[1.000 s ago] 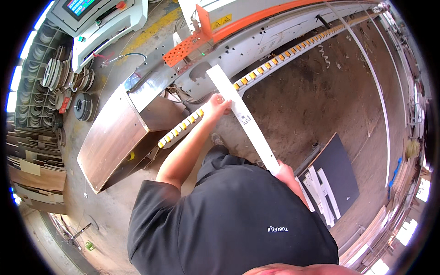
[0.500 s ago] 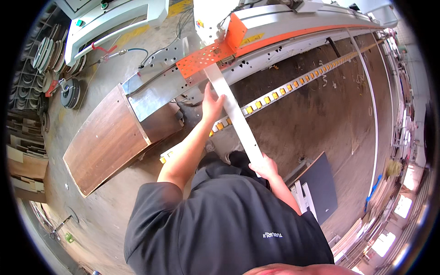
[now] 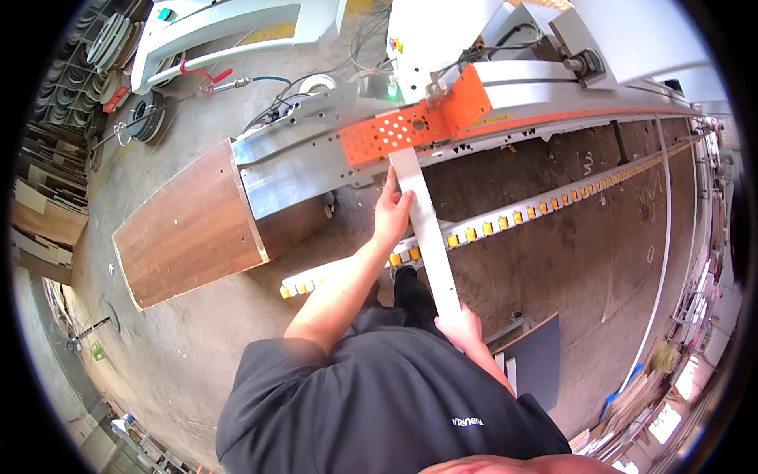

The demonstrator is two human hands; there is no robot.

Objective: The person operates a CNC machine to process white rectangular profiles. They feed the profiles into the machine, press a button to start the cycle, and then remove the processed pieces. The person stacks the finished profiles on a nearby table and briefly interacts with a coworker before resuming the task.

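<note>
The long white strip (image 3: pixel 426 237) lies with its far end just under the orange perforated plate (image 3: pixel 395 138) of the machine, and its near end comes back toward the person's body, crossing over the row of yellow rollers (image 3: pixel 505 220). The left hand (image 3: pixel 392 212) is closed on the left edge of the strip, a little below the orange plate, with the fingers wrapped onto the upper face. The right hand (image 3: pixel 464 325) holds the near end, far from the orange plate; its fingers curl around the end, though the underside is hidden. The strip looks thin, narrow and rather light, stiff along its short side, but I judge that it may bend or sag over its length, so holding it at two well-separated places, as now, seems sensible. Its face looks smooth and could slip, so the edges give a better hold. Left of the orange plate there is a grey metal housing (image 3: pixel 288 170), and beyond that a brown wooden panel (image 3: pixel 185 225) over the concrete floor (image 3: pixel 181 340).
</note>
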